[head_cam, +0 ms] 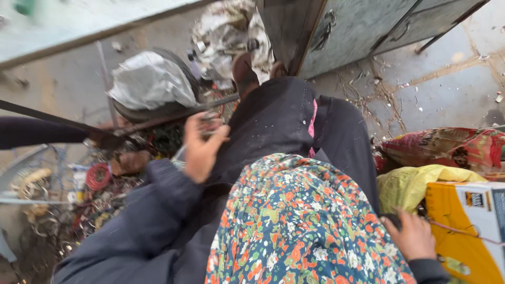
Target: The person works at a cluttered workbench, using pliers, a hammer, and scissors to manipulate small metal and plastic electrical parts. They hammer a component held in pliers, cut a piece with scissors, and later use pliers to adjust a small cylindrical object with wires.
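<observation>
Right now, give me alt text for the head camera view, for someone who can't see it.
Seen from above, a person's left hand grips a dark metal bar over a pile of scrap wire, while the right hand rests beside a yellow cardboard box. A floral cloth and dark clothing fill the middle.

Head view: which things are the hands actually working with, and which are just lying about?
In hand:
left hand gripping a dark metal bar
right hand resting by the yellow box

Lying about:
red wire coil
grey plastic bag
yellow bag
red printed sack
metal cabinet
</observation>
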